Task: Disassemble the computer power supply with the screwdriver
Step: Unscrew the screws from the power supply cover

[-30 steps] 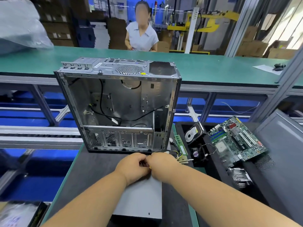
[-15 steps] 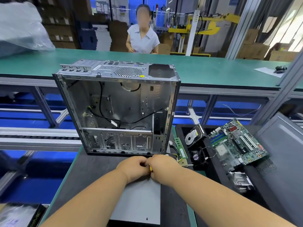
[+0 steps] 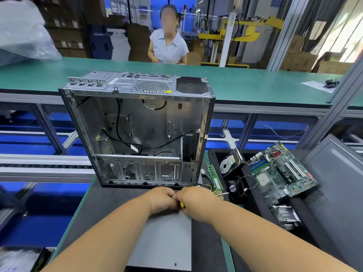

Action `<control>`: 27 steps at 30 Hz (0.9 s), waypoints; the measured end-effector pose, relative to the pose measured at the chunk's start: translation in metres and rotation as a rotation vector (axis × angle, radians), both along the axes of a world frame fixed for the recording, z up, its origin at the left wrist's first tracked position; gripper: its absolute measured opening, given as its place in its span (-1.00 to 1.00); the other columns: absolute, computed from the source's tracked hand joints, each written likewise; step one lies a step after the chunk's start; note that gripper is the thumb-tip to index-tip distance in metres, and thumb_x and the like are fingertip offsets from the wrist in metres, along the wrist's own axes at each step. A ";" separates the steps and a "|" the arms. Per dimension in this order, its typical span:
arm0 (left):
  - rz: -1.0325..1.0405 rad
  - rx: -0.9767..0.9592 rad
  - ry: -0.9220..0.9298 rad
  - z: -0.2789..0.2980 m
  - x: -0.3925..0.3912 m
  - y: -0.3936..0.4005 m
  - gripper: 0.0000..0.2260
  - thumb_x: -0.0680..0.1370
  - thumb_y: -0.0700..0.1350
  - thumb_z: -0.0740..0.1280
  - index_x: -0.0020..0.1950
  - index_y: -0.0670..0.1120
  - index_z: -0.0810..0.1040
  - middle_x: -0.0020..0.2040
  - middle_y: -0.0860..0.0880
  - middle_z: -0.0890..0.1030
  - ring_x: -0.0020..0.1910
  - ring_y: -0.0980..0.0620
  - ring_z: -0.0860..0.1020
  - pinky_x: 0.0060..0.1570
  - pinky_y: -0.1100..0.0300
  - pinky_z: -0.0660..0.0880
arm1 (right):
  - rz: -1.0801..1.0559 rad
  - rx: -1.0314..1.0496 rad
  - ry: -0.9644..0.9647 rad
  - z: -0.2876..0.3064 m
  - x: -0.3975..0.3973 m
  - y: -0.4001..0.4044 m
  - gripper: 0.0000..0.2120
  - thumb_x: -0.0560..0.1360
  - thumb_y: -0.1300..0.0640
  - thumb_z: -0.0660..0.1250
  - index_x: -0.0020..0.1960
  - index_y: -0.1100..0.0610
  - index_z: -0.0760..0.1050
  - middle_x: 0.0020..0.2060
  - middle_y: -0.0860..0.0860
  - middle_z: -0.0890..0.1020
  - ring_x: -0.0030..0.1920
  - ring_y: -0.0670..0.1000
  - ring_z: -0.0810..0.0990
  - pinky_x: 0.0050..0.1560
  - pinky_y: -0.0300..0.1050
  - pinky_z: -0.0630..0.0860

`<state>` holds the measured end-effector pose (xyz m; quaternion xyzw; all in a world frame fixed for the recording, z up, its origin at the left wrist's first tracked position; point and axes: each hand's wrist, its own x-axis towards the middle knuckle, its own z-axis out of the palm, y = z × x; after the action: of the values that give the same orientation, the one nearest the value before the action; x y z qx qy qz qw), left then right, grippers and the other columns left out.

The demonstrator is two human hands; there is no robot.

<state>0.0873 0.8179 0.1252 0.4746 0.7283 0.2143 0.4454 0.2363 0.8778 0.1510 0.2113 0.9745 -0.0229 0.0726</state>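
A grey metal power supply (image 3: 165,240) lies flat on the dark mat in front of me. Both hands meet at its far edge, knuckles touching. My left hand (image 3: 162,200) is curled beside my right hand (image 3: 193,202). A small patch of yellow screwdriver handle (image 3: 181,204) shows between them; the rest of the tool is hidden, and which hand grips it is unclear. Coloured power supply wires (image 3: 208,186) run off to the right from under my right hand.
An empty open computer case (image 3: 137,130) stands upright just beyond my hands. To the right lie a RAM stick (image 3: 215,178), a hard drive (image 3: 228,163), a small fan (image 3: 233,188), a motherboard (image 3: 280,171) and a grey side panel (image 3: 337,193). A person stands behind the green bench (image 3: 235,85).
My hands have stayed pressed together at the power supply's far edge, shifting only slightly. The yellow handle now shows a little more between them.
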 end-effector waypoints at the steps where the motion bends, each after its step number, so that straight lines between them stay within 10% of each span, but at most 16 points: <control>1: -0.001 0.000 -0.008 0.000 0.000 0.000 -0.90 0.39 -0.22 0.44 -0.17 -0.05 0.59 -0.23 -0.03 0.53 -0.21 0.05 0.45 -0.18 0.23 0.37 | 0.025 0.024 -0.015 0.001 0.000 0.000 -0.74 0.54 0.26 0.21 0.21 0.15 0.47 0.07 0.15 0.55 0.07 0.23 0.55 -0.16 -0.01 0.36; 12: -0.025 0.100 0.097 -0.005 -0.005 -0.011 -0.93 0.34 -0.05 0.44 -0.28 0.11 0.58 -0.35 0.19 0.57 -0.26 0.14 0.49 -0.03 0.12 0.51 | 0.210 0.249 -0.087 -0.002 0.010 -0.005 -0.63 0.60 0.22 0.15 0.40 0.22 0.36 0.11 0.19 0.55 0.06 0.25 0.56 -0.06 0.10 0.44; 16: -0.027 0.080 0.115 -0.001 -0.004 -0.011 -0.93 0.31 -0.05 0.42 -0.32 0.13 0.57 -0.35 0.21 0.58 -0.25 0.15 0.51 0.00 0.12 0.53 | 0.287 0.363 -0.051 -0.005 0.017 -0.009 -0.65 0.14 -0.08 0.58 -0.11 -0.01 0.67 -0.39 -0.10 0.59 -0.44 -0.08 0.56 -0.46 -0.25 0.44; 21: -0.011 0.074 0.112 0.000 -0.004 -0.009 -0.95 0.28 -0.04 0.40 -0.34 0.13 0.58 -0.34 0.21 0.59 -0.23 0.15 0.52 0.03 0.11 0.54 | 0.250 0.403 -0.033 -0.008 0.017 -0.011 -0.61 -0.04 -0.13 0.63 -0.29 -0.03 0.64 -0.49 -0.12 0.53 -0.54 -0.13 0.49 -0.54 -0.31 0.34; 27: -0.045 0.071 0.122 -0.002 -0.005 -0.009 -0.93 0.33 -0.08 0.40 -0.30 0.09 0.56 -0.32 0.18 0.58 -0.23 0.13 0.50 0.02 0.10 0.53 | 0.274 0.377 -0.056 -0.003 0.015 -0.010 -0.69 0.28 -0.02 0.54 -0.01 0.02 0.64 -0.27 -0.06 0.63 -0.33 -0.05 0.62 -0.38 -0.22 0.46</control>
<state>0.0826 0.8085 0.1236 0.5187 0.7352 0.2006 0.3875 0.2508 0.8681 0.1484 0.0872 0.9787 0.1757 0.0610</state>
